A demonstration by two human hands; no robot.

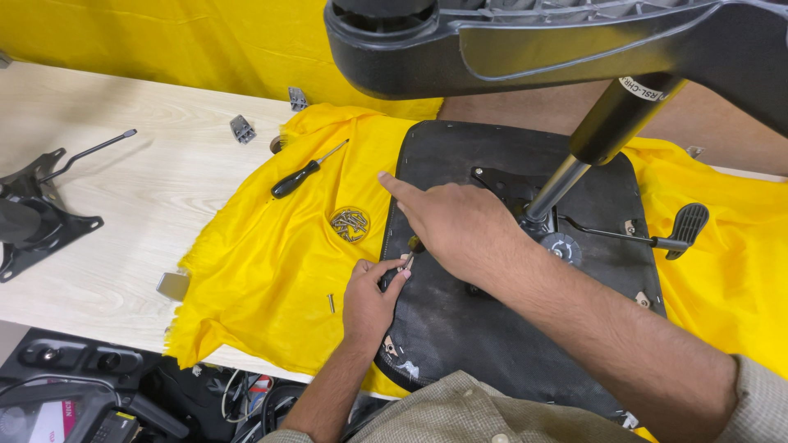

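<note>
Left hand [371, 297] pinching; right hand [447, 223] flat (forefinger out).

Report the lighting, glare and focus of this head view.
Head view: even, bright light; soft shadows under the hands, left hand and right hand; mild sheen on the yellow cloth; the chair base looms large and near; screwdriver sharp.

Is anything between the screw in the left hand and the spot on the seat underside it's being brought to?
Partly. The left hand pinches a screw at the black seat underside, and the right hand lies right over that spot, hiding the hole. Nothing else visible is in the way.
</note>
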